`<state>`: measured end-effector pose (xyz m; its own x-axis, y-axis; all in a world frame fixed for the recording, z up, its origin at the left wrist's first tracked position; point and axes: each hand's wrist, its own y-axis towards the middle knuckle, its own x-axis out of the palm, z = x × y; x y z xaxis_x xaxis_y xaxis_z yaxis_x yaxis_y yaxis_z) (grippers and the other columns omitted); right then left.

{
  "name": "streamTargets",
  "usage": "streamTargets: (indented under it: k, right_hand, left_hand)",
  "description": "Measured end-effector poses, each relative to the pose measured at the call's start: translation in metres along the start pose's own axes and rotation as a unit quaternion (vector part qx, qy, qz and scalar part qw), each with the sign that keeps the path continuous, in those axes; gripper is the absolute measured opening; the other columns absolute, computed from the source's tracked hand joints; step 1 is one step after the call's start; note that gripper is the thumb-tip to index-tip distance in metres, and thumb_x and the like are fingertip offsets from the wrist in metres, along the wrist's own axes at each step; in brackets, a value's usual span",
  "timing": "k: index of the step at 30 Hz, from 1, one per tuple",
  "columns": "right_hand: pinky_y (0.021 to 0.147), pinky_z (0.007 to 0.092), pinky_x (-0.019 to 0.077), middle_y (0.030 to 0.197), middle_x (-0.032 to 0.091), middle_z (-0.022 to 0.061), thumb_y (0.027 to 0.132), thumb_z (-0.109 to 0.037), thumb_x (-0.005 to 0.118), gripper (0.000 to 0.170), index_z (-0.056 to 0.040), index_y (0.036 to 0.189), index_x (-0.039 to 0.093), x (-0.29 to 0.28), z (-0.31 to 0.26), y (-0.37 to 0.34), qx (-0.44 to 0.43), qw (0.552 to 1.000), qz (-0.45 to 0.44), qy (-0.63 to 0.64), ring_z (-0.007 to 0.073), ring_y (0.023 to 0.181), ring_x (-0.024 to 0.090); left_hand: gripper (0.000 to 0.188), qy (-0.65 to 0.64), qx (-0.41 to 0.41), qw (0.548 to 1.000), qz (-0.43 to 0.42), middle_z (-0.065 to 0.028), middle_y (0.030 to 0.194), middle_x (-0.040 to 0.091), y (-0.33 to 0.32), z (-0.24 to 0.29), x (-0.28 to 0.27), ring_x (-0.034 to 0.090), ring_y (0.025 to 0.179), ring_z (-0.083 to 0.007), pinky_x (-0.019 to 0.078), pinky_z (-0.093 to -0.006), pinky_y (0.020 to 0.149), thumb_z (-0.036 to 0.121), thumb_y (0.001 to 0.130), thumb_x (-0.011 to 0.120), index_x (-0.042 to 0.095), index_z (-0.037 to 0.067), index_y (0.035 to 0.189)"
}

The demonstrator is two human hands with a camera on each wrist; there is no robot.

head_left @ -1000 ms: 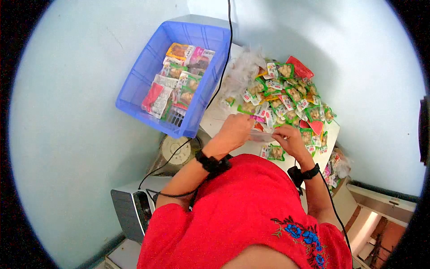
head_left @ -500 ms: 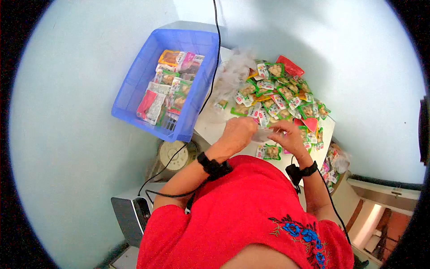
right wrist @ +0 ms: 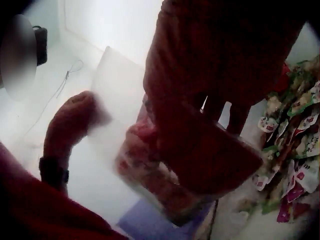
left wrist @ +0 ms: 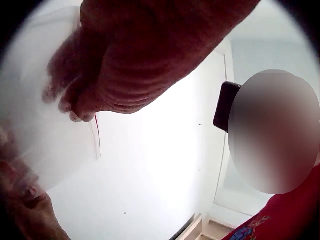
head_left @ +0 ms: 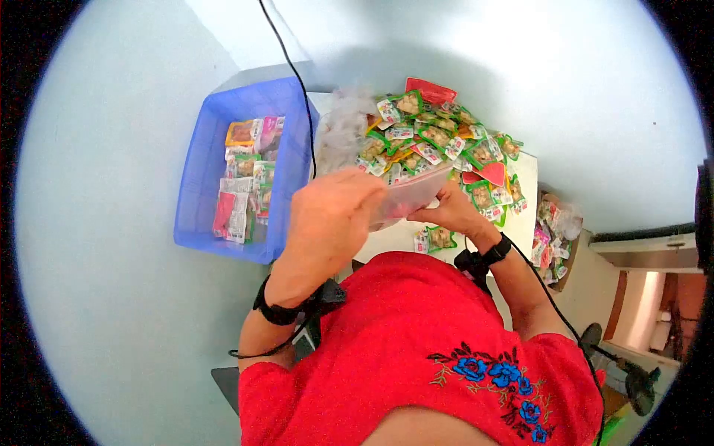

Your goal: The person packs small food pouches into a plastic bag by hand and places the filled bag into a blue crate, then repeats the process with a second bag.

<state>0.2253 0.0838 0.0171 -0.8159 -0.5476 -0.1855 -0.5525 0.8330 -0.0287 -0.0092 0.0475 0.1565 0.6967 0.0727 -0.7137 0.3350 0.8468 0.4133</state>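
A clear plastic bag (head_left: 409,195), reddish contents showing through, is stretched between both hands at the centre of the head view. The left hand (head_left: 325,217) pinches its left end; the right hand (head_left: 455,211) pinches its right side. Green-edged snack packets (head_left: 436,136) lie heaped at upper centre-right on a white table (head_left: 525,232). A blue plastic basket (head_left: 195,189) holding packets stands at left.

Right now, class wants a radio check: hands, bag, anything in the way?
Left hand gripping clear bag; right hand pinching its other side. Bag raised, reddish contents showing. Possible snag: black cable hanging alongside blue basket.
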Motion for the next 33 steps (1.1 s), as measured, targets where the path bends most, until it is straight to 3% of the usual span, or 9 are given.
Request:
streamTargets:
  k: [8,12,18,19,21,27,30,31,33]
  right_hand:
    - [0.071,0.0256,0.0478,0.088,0.068,-0.0022,0.079,-0.015,0.075,0.037,-0.0096,0.114,0.066,0.009,-0.023,-0.024,0.037,0.996,-0.071,0.045,0.0056,0.08,0.057]
    - [0.082,0.0243,0.0466,0.099,0.067,-0.0028,0.079,-0.007,0.075,0.033,-0.0035,0.111,0.065,0.008,-0.026,-0.032,0.053,0.991,-0.095,0.082,0.0045,0.089,0.057]
    - [0.073,0.0238,0.047,0.087,0.065,-0.0039,0.079,-0.012,0.075,0.035,-0.0059,0.112,0.065,0.005,-0.015,-0.044,0.033,0.992,-0.066,0.099,0.0058,0.081,0.056]
    - [0.074,0.0245,0.0478,0.088,0.065,-0.0033,0.078,-0.011,0.075,0.037,-0.0058,0.113,0.064,0.004,-0.013,-0.045,0.081,0.986,-0.064,0.128,0.0071,0.082,0.057]
    - [0.075,0.0259,0.0495,0.09,0.065,-0.0021,0.076,-0.009,0.076,0.04,-0.0057,0.114,0.062,0.0,-0.01,-0.045,0.177,0.964,-0.067,0.184,0.0096,0.084,0.059]
    - [0.08,0.0275,0.0513,0.112,0.06,0.003,0.071,-0.007,0.081,0.061,-0.0074,0.125,0.052,0.011,-0.006,-0.036,0.051,0.985,0.074,0.15,0.0136,0.1,0.058]
    - [0.087,0.0303,0.0496,0.119,0.058,0.0053,0.07,-0.011,0.081,0.064,-0.0069,0.127,0.05,0.007,-0.021,-0.032,0.14,0.978,-0.013,0.153,0.0153,0.107,0.056]
    - [0.091,0.0326,0.0478,0.122,0.057,0.0049,0.071,-0.013,0.081,0.068,-0.007,0.13,0.049,0.004,-0.005,-0.03,0.133,0.985,-0.071,0.078,0.0155,0.108,0.056]
    - [0.092,0.0332,0.0476,0.124,0.057,0.0044,0.072,-0.015,0.08,0.065,-0.0073,0.13,0.051,0.005,0.018,-0.033,0.099,0.989,-0.105,-0.027,0.0144,0.109,0.055]
  left_hand:
    - [0.009,-0.094,-0.158,0.98,-0.079,-0.0079,0.069,0.064,0.016,-0.05,-0.001,0.06,0.061,-0.0143,0.0461,-0.0293,0.057,0.009,0.08,0.067,0.068,0.0,0.078]
    - [0.012,-0.203,-0.22,0.935,-0.187,-0.0017,0.065,0.061,0.01,-0.089,0.03,0.054,0.057,-0.0052,0.042,-0.0245,0.052,0.009,0.08,0.067,0.068,0.0,0.087]
    - [0.031,-0.396,-0.333,0.811,-0.273,0.0007,0.067,0.061,-0.036,-0.103,0.083,0.054,0.058,-0.006,0.0422,-0.0233,0.052,0.008,0.083,0.066,0.061,0.007,0.113]
    - [0.026,-0.415,-0.302,0.812,-0.278,-0.0009,0.076,0.064,-0.054,-0.121,0.104,0.058,0.065,-0.0063,0.0465,-0.0233,0.057,0.007,0.082,0.068,0.064,0.005,0.108]
    - [0.025,-0.528,-0.353,0.724,-0.271,-0.0021,0.084,0.066,-0.071,-0.107,0.117,0.06,0.071,-0.0072,0.0491,-0.0235,0.062,0.008,0.083,0.068,0.065,0.003,0.107]
    - [0.027,-0.667,-0.376,0.584,-0.269,-0.0056,0.1,0.068,-0.075,-0.089,0.102,0.065,0.084,-0.0111,0.0538,-0.0257,0.075,0.014,0.087,0.065,0.064,-0.001,0.111]
    - [0.042,-0.6,-0.37,0.66,-0.259,-0.0045,0.099,0.067,-0.083,-0.085,0.108,0.063,0.084,-0.0108,0.0536,-0.0254,0.072,0.034,0.082,0.069,0.065,0.001,0.107]
    - [0.037,-0.636,-0.317,0.662,-0.238,-0.0042,0.097,0.067,-0.089,-0.096,0.112,0.063,0.083,-0.0104,0.053,-0.025,0.072,0.029,0.085,0.067,0.064,0.0,0.109]
    - [0.033,-0.61,-0.362,0.656,-0.258,-0.0041,0.095,0.068,-0.099,-0.109,0.124,0.063,0.081,-0.0102,0.0528,-0.025,0.072,0.025,0.087,0.064,0.065,0.0,0.109]
